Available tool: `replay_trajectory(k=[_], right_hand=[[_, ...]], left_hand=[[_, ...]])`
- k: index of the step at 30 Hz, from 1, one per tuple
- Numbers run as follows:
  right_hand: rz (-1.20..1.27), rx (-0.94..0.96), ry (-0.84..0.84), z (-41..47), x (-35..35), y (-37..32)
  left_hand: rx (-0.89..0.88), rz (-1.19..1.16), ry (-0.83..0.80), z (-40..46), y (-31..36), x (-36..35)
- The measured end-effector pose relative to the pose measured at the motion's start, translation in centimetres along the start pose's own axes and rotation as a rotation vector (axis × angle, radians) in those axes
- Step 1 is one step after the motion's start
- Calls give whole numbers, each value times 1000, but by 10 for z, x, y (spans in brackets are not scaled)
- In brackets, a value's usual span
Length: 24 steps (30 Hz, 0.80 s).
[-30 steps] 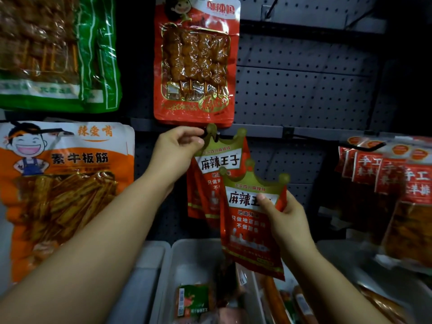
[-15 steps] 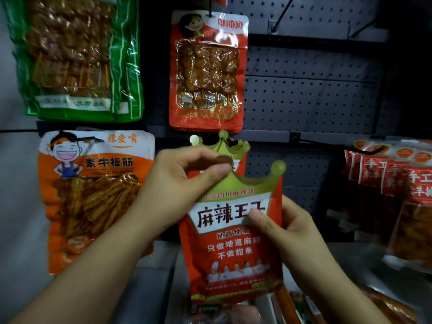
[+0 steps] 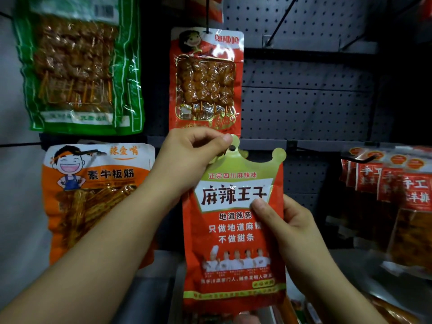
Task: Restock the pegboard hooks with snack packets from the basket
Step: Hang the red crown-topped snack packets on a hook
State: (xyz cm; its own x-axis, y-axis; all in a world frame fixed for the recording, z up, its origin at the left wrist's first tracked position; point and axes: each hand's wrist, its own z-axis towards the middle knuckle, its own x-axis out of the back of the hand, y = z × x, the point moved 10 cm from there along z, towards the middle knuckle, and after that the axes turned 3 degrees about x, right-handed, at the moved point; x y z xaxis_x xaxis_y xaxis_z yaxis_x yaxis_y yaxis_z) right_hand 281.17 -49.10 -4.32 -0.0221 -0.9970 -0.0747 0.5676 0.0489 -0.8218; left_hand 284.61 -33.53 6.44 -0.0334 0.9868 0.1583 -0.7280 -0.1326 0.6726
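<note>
Head view: red packet point(image 3: 233, 230) upright before pegboard point(image 3: 304, 108), held by 2 hands; left hand point(image 3: 189, 157) pinches crown top by hang hole; right hand point(image 3: 285, 220) grips right edge, thumb on label; orange packet point(image 3: 98, 190) hangs left; skewer packet point(image 3: 207, 80) above; basket contents barely visible below.

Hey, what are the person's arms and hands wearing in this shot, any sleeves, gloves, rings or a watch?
Nothing shows on either. The left hand and right hand are bare, no gloves, and no rings on the fingers in view. Both forearms are bare down to the frame's edge: no sleeve, watch or band in view.
</note>
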Motion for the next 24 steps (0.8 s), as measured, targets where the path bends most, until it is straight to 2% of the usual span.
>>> replay_trajectory(k=[3,8,12,16,20,24], right_hand=[[6,-10,-10,0,-1,3],[-8,-27,-20,1,1,9],[-6,-41,-26,3,1,17],[4,-73,0,6,6,33],[-85,-131,22,19,14,51],[-238,-155,121,44,32,62]], left_hand=[[76,-82,-37,1,-8,-4],[104,-131,-91,1,-13,-7],[64,-48,-79,5,-20,-4],[106,-33,-34,13,-43,-5],[187,-216,-35,14,-69,-12],[329,-323,-8,6,-115,-15]])
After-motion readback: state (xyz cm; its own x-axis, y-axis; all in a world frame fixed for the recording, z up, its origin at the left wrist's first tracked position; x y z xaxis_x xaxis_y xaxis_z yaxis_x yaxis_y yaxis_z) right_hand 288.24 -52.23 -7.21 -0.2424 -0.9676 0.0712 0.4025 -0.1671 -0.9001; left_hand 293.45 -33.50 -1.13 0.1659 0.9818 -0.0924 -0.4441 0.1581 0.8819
